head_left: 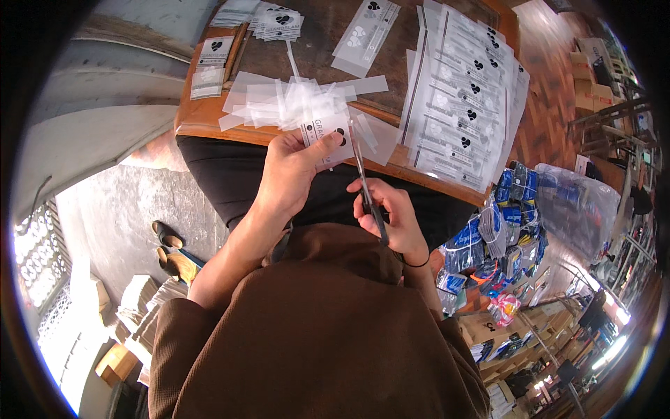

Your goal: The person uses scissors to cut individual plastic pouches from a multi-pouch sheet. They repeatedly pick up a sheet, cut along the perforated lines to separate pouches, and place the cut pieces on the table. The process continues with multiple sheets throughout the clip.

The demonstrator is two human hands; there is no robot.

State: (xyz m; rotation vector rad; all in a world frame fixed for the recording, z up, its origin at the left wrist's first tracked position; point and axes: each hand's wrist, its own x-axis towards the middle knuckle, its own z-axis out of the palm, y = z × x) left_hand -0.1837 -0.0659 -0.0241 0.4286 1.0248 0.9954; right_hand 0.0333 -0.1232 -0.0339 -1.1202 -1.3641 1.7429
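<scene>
Between the thumb and fingers of my left hand point(293, 167) is a printed translucent label point(326, 133), held up at the table's near edge. My right hand point(388, 209) grips a pair of scissors point(360, 157) by the dark handles. The scissor blades point away from me, along the label's right edge; I cannot tell whether they touch it. Just beyond, a loose heap of clear offcut strips point(296, 101) lies on the wooden table point(314, 59). On the right are overlapping large printed sheets point(457, 105), and a narrower printed strip point(366, 35) lies farther back.
Small cut labels point(278, 24) are piled at the far left, with more labels point(211, 63) near the table's left edge. To the right on the floor stand bundled blue packages point(502, 223) and a clear plastic bag point(579, 206). Sandals point(169, 237) lie on the left.
</scene>
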